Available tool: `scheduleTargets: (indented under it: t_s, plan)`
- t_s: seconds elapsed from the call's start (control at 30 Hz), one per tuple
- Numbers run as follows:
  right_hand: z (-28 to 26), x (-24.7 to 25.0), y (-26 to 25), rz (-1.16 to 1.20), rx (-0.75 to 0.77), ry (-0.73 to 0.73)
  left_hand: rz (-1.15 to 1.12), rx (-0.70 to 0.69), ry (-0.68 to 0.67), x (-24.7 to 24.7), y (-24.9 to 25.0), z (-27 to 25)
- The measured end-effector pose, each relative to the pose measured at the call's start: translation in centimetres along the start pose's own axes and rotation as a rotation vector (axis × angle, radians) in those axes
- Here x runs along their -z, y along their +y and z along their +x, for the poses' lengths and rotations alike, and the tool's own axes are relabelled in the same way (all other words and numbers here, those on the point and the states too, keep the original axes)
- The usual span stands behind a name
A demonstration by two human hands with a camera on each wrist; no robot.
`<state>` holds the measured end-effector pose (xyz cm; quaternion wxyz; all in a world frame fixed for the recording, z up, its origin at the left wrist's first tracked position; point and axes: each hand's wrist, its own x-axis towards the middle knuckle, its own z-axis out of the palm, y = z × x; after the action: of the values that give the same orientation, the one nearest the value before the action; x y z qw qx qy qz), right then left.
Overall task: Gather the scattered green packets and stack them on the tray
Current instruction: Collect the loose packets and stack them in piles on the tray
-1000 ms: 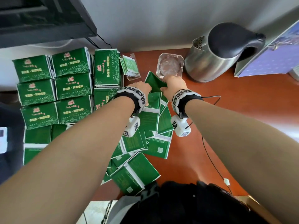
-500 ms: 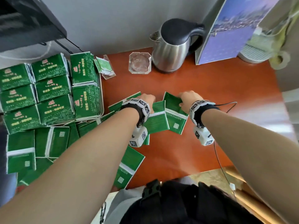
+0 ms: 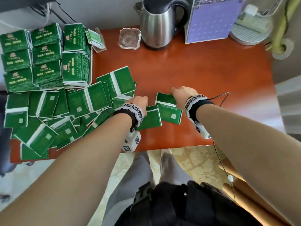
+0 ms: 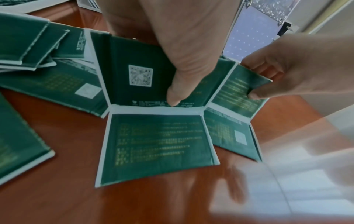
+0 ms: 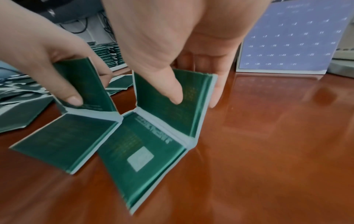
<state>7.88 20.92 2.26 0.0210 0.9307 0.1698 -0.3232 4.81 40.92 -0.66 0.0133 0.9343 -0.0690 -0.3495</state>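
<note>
Two folded green packets lie side by side near the front of the red-brown table. My left hand [image 3: 141, 101] pinches the raised flap of the left packet [image 3: 150, 119], thumb on its inner face [image 4: 172, 100]. The raised flap of the right packet [image 3: 169, 111] is pinched by my right hand [image 3: 177, 92], thumb in front [image 5: 175, 95] and fingers behind. Left of them spreads a loose pile of several green packets [image 3: 65, 111]. Behind the pile, neat stacks of packets [image 3: 45, 54] stand on the white tray [image 3: 91, 62].
A steel kettle [image 3: 159, 25], a glass ashtray [image 3: 129, 39] and a purple calendar [image 3: 210, 22] line the back of the table. A clear holder of small sachets [image 3: 96, 39] stands beside the tray. A black cable [image 3: 223, 98] trails from my right wrist. The table's front edge [image 3: 179, 146] is close.
Both hands have drawn their packets back from beside the ashtray toward the table's near edge, apart from the pile. The head view has pulled back.
</note>
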Motion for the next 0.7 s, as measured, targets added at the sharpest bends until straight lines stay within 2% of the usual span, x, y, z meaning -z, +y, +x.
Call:
scheduleTargets:
  t_s: [0.07, 0.17, 0.4, 0.7]
  plan:
    - [-1.3, -1.2, -0.6, 0.034, 0.016, 0.011, -0.032, 0.012, 0.041, -1.4, 0.8, -1.6]
    - [-2.3, -4.4, -1.6, 0.095, 0.021, 0.040, -0.008, -0.039, 0.135, -4.6, 1.4, -3.2]
    - [-1.6, -10.4, -3.9, 0.088, 0.090, 0.044, 0.085, -0.089, 0.173, -12.3, 2.4, -5.2]
    - [-6.3, -16.4, -5.4, 0.088, 0.070, 0.204, 0.108, -0.166, 0.282, -18.4, -0.9, -9.6]
